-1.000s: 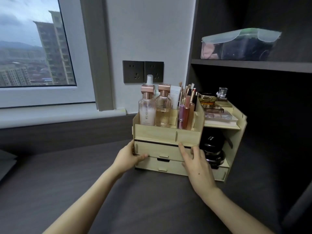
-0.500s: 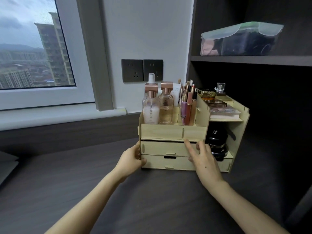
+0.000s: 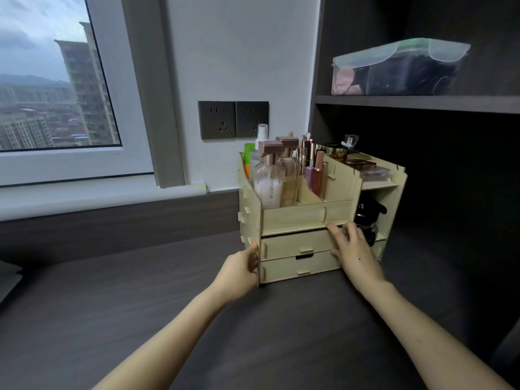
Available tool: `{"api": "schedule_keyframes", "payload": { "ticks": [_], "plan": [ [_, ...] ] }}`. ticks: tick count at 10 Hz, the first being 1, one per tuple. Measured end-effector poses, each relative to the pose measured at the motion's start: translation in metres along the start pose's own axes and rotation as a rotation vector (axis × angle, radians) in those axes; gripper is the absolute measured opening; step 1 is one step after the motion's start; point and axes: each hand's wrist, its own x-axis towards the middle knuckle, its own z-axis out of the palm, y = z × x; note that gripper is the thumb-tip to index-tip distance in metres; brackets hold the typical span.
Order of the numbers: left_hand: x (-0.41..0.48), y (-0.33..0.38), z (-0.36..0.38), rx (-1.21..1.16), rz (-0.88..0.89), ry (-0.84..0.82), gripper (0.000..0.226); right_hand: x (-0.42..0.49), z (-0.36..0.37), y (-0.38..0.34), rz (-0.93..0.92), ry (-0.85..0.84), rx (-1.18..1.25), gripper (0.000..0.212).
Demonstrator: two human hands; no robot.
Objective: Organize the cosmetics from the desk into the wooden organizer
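One wooden organizer [image 3: 292, 218], two drawers [image 3: 292, 244], two pump bottles [image 3: 268, 187], two wall sockets [image 3: 233, 120].

The desk [image 3: 140, 319] is a dark wood-grain surface filling the lower frame. The wooden organizer [image 3: 292, 218] stands directly on it at 1 o'clock, near the back wall. At 9 o'clock, a grey object [image 3: 8, 277] lies at the left edge, mostly cropped; its identity cannot be determined. The shelf [image 3: 416, 104] at 2 o'clock carries a clear lidded plastic container [image 3: 394, 71].
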Motion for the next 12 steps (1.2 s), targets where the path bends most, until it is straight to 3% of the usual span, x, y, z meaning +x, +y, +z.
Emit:
{"api": "schedule_keyframes", "payload": {
  "ticks": [2,5,8,10,11,12],
  "plan": [
    [0.007,0.010,0.012,0.050,0.016,-0.018,0.058,0.010,0.000,0.024,0.001,-0.074,0.020,0.071],
    [0.006,0.025,0.016,0.257,0.119,0.128,0.018,0.012,-0.004,0.033,-0.085,-0.021,0.025,0.079],
    [0.007,0.026,0.017,0.205,0.083,0.096,0.015,0.011,-0.003,0.032,-0.058,-0.051,0.015,0.078],
    [0.001,0.027,0.007,0.217,0.091,0.030,0.042,0.012,-0.015,0.021,0.070,-0.140,-0.023,0.062],
    [-0.008,0.026,0.000,0.181,0.081,0.044,0.048,0.009,-0.020,0.004,0.144,-0.070,-0.081,0.062],
    [-0.013,0.020,-0.013,0.069,0.091,0.181,0.046,0.009,-0.021,-0.019,0.145,0.047,-0.070,0.055]
  ]
}}
